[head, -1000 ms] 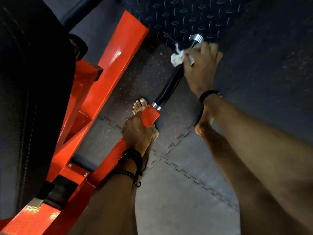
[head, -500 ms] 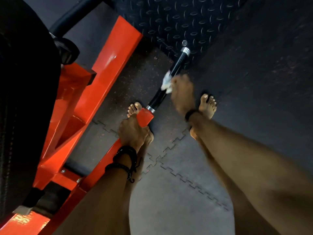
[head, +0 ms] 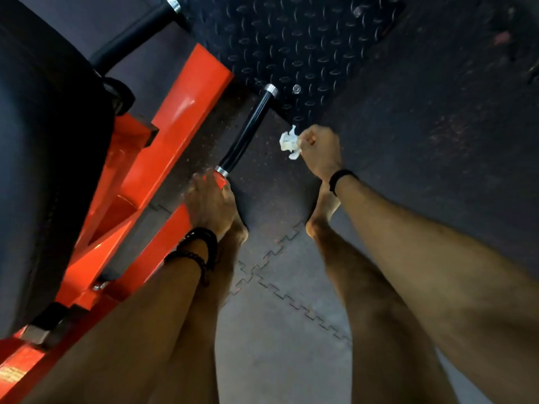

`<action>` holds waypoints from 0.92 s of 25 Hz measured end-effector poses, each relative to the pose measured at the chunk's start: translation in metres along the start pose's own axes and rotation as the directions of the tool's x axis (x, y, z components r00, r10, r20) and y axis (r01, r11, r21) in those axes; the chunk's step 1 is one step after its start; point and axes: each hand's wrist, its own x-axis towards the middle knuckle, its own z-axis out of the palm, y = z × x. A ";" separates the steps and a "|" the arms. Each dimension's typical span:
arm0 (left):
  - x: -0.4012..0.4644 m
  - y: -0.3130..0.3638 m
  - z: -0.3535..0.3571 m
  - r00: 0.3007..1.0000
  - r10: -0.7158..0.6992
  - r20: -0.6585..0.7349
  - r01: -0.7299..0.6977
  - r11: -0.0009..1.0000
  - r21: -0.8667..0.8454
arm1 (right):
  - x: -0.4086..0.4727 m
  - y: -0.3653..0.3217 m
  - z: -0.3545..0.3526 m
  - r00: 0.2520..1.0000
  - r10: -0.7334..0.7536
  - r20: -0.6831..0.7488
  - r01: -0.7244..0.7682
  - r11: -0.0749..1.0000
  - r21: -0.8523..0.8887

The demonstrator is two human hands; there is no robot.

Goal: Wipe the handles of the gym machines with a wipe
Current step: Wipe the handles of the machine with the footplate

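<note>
Both hands curl: right hand (head: 319,148) pinches wipe (head: 288,142), left hand (head: 211,204) grips red bar (head: 220,182).

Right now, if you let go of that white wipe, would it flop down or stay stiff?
Probably floppy: the wipe is scrunched into wrinkly folds where the right hand pinches it, and a stiff thing wouldn't crumple so. It likely weighs very little, since fingertips alone hold it. It is off the black handle, so it would probably drop softly to the floor.
</note>
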 end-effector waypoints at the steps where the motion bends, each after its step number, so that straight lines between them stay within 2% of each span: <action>1: -0.013 0.017 -0.013 0.998 0.056 0.004 -0.056 0.998 -0.029 | -0.010 -0.010 -0.010 1.000 0.010 0.006 -0.010 0.999 0.031; 3: -0.045 0.057 -0.046 0.993 0.108 0.054 -0.101 0.988 -0.120 | -0.035 -0.039 -0.040 0.999 0.032 0.025 -0.035 0.992 0.120; 7: -0.102 0.129 -0.133 0.983 0.128 0.128 -0.098 0.970 -0.221 | -0.081 -0.106 -0.134 0.998 0.006 0.055 -0.018 0.976 0.219; 10: -0.132 0.184 -0.215 0.983 0.175 0.050 -0.143 0.914 -0.379 | -0.094 -0.166 -0.234 0.998 -0.066 -0.024 0.070 0.952 0.297; 12: -0.135 0.203 -0.268 0.987 0.152 -0.045 -0.155 0.868 -0.472 | -0.090 -0.211 -0.292 0.990 -0.123 -0.070 0.139 0.944 0.301; 14: -0.127 0.207 -0.319 0.982 0.126 -0.139 -0.181 0.826 -0.534 | -0.082 -0.264 -0.330 0.976 -0.215 -0.010 0.211 0.945 0.251; 16: -0.111 0.205 -0.363 0.975 0.071 -0.210 -0.182 0.798 -0.575 | -0.065 -0.318 -0.344 0.946 -0.316 0.070 0.300 0.938 0.176; 18: -0.093 0.195 -0.405 0.969 -0.044 -0.242 -0.125 0.758 -0.640 | -0.039 -0.379 -0.339 0.904 -0.407 0.129 0.395 0.912 0.110; 20: -0.069 0.184 -0.435 0.966 -0.124 -0.227 -0.074 0.709 -0.701 | -0.011 -0.437 -0.326 0.868 -0.456 0.195 0.445 0.890 0.097; 23: -0.040 0.169 -0.469 0.971 -0.190 -0.145 0.019 0.666 -0.745 | 0.020 -0.507 -0.313 0.823 -0.442 0.357 0.453 0.890 0.059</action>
